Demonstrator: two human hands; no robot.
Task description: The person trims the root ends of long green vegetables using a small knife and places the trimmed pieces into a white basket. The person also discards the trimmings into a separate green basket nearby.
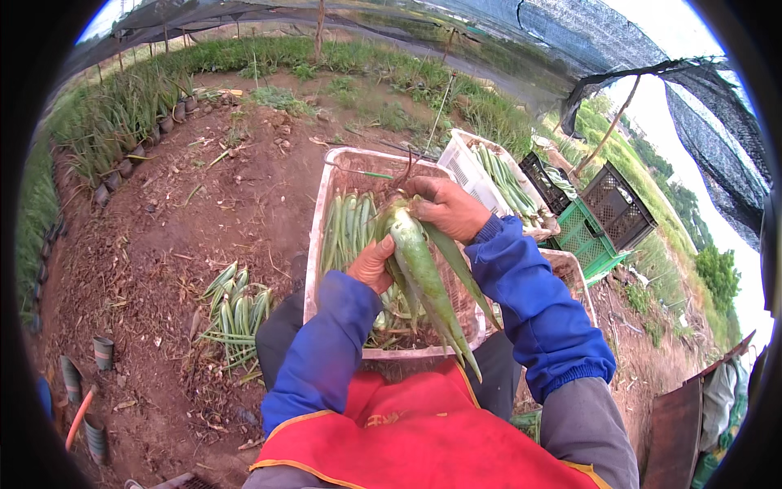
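Observation:
Both my hands hold an aloe plant (418,257), its root end up and its thick green leaves hanging down towards my lap. My right hand (452,208) grips it near the stem base, where brown roots stick up. Lower down, my left hand (374,266) closes around the leaves on the left side, thumb in front. Beneath the plant stands a stained white plastic crate (314,250) between my knees. A row of cut aloe leaves (348,226) lies along its left part, and more leaves are partly hidden under the plant.
Aloe leaves (238,312) are heaped on the soil at left. Beyond the crate at right stand a white crate (455,159) of leaves, a green crate (589,238) and a dark crate (620,205). Plant pots (104,353) stand at lower left. Shade netting (550,36) hangs overhead.

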